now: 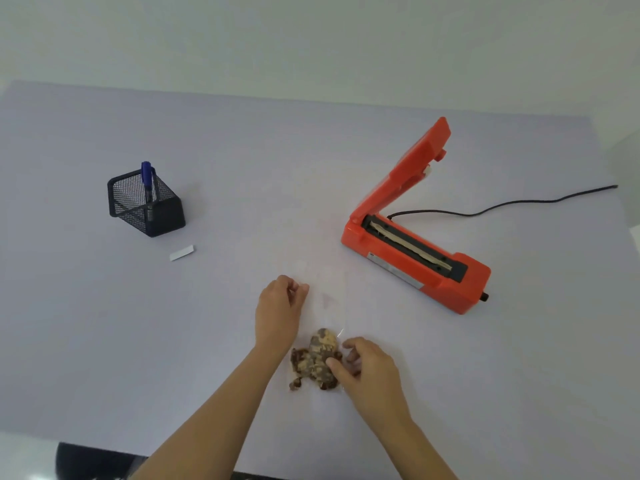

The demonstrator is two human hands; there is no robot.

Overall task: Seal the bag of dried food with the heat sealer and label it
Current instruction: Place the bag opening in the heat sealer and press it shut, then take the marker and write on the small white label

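A clear plastic bag (327, 306) lies flat on the table in front of me, with brown dried food (315, 362) bunched in its near end. My left hand (278, 310) pinches the bag's left edge near its open far end. My right hand (369, 367) grips the bag at the food, thumb on top. The orange heat sealer (415, 244) stands to the right with its lid raised and its sealing strip exposed. A small white label (181, 252) lies at the left, near a black mesh pen holder (147, 202) with a blue pen (147, 178).
The sealer's black cable (512, 202) runs off to the right across the pale table (104, 323). The table's far edge meets a plain wall. A dark object shows at the bottom left, below the table's near edge.
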